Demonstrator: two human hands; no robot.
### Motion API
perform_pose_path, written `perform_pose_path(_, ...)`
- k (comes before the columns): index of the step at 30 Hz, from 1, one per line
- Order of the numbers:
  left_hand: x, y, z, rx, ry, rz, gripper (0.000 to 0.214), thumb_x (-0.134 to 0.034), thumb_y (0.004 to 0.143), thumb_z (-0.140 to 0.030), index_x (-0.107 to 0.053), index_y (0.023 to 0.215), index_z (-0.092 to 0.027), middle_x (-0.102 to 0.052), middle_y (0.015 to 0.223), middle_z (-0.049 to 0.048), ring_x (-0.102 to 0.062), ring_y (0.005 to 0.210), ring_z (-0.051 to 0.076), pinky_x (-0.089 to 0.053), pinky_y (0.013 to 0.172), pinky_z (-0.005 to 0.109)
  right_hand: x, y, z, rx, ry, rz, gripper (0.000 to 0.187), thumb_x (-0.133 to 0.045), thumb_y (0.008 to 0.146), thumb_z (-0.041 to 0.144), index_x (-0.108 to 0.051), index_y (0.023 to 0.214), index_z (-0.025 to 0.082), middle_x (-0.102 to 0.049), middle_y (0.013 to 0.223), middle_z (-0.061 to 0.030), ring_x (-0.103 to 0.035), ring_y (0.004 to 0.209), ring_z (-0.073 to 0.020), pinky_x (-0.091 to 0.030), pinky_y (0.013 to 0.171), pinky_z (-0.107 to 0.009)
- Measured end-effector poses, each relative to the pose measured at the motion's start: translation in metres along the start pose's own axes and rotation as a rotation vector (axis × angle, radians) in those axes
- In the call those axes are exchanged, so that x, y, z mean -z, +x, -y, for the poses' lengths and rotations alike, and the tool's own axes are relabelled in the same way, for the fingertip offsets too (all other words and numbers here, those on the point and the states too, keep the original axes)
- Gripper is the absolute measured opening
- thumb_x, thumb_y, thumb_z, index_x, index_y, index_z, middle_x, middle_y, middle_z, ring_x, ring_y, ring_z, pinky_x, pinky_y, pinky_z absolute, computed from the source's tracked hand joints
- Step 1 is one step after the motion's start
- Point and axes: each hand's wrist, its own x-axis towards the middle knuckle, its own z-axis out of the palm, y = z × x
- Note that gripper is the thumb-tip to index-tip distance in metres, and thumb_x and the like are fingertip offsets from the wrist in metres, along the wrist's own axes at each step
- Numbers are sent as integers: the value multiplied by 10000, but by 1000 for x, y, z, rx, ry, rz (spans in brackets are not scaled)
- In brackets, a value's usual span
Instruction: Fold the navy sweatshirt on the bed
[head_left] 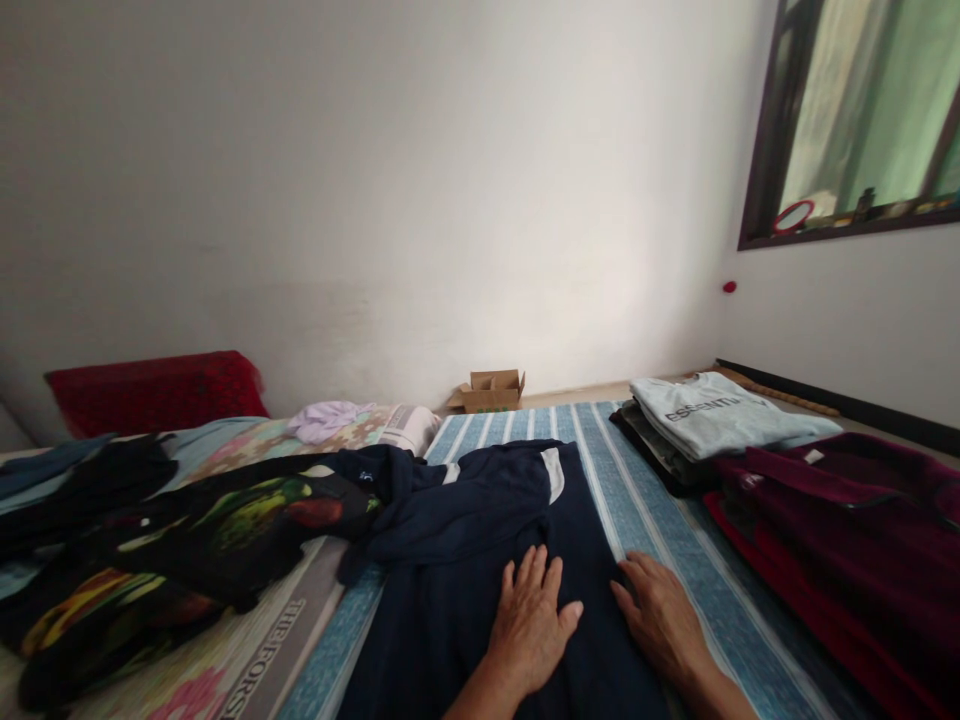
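Note:
A dark navy garment (480, 560) with a white collar patch lies spread on the blue striped bed sheet (652, 520) in front of me. My left hand (531, 622) rests flat on it, fingers stretched out and slightly apart. My right hand (658, 612) lies palm down at the garment's right edge, where the cloth meets the sheet, with its fingers extended. Neither hand holds anything.
A folded stack topped by a pale grey printed shirt (712, 412) and a maroon garment (855, 530) lie to the right. Black patterned clothes (187, 530) sprawl on the left, near a red pillow (154, 390). An open cardboard box (491, 390) sits by the wall.

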Motion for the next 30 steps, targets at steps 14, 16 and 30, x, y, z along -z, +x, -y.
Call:
perform_pose_path(14, 0, -3, -3, -2, -44, -7, 638, -247, 888, -561, -346, 1404, -198, -259, 1489, 101, -171, 1383, 242, -122, 1113, 487, -1, -2, -5, 44, -36, 6, 401, -372, 887, 353, -639, 1102, 146, -593, 1207, -124, -544, 1106, -245, -391, 959, -351)
perform_pose_path(16, 1, -3, -5, -2, -52, -3, 637, -258, 887, -555, -345, 1404, -192, -254, 1490, 103, -167, 1384, 243, -117, 1114, 489, -1, -3, -6, 52, -46, 0, 405, -373, 887, 354, -636, 1108, 140, -596, 1202, -124, -544, 1107, -245, -391, 960, -349)
perform_pose_path(30, 4, -5, -10, -2, -63, 3, 631, -294, 881, -537, -349, 1399, -181, -264, 1486, 117, -161, 1385, 249, -117, 1111, 502, 0, -5, -9, 81, -35, -47, 388, -387, 882, 348, -644, 1079, 135, -602, 1186, -134, -554, 1093, -257, -409, 945, -364)
